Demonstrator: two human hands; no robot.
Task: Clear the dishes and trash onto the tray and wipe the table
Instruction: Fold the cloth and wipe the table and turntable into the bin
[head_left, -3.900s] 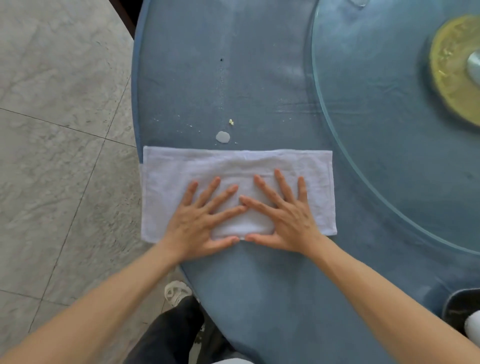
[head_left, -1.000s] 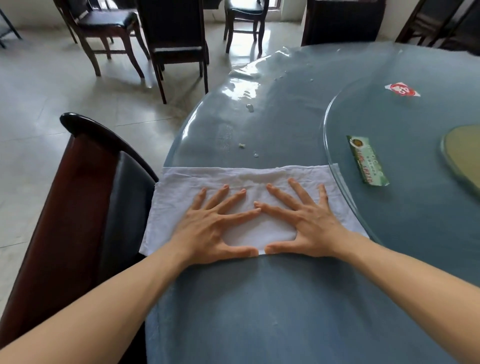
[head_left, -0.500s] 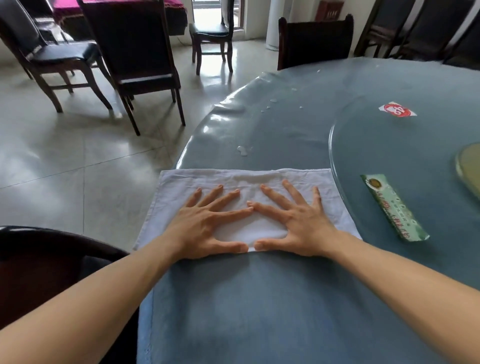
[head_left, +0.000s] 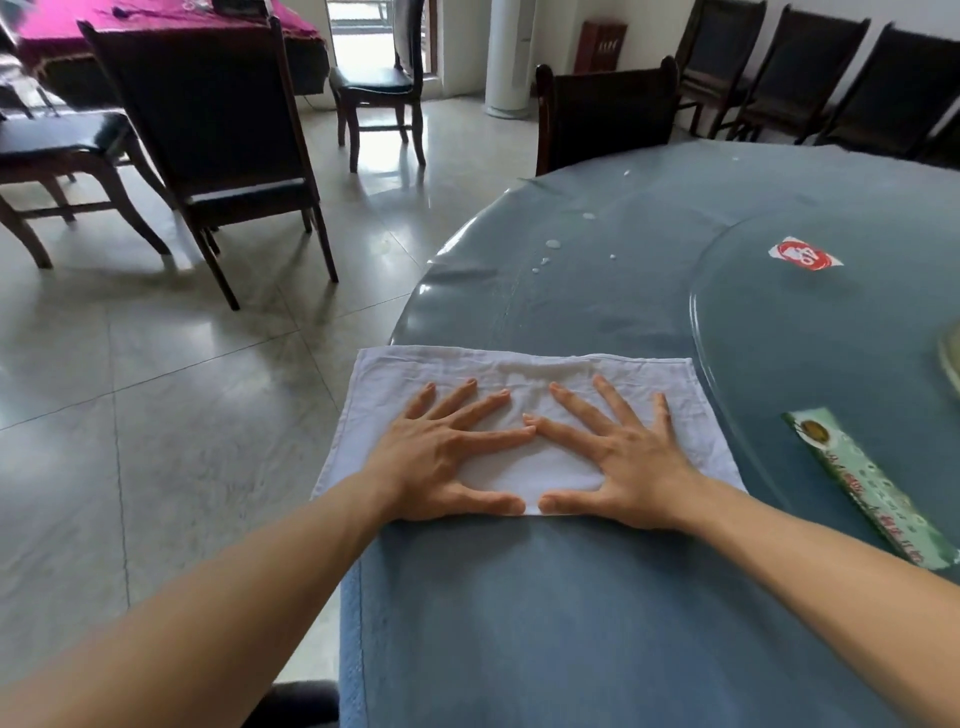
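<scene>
Head view: a white cloth (head_left: 524, 382), folded into a creased rectangle, lies flat at the near left edge of the blue tabletop (head_left: 597, 613), its left end overhanging the rim. Left hand (head_left: 441, 457) and right hand (head_left: 628, 457) press on it palms down, fingers spread, gripping nothing. Water drops (head_left: 553, 244) sit beyond it. A green wrapper (head_left: 872, 483) and a red wrapper (head_left: 802, 254) lie on the glass turntable (head_left: 779, 338).

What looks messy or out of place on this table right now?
Pale droplets dot the table beyond the white cloth. Two wrappers lie on the glass turntable: a red and white one and a long green one.
</scene>
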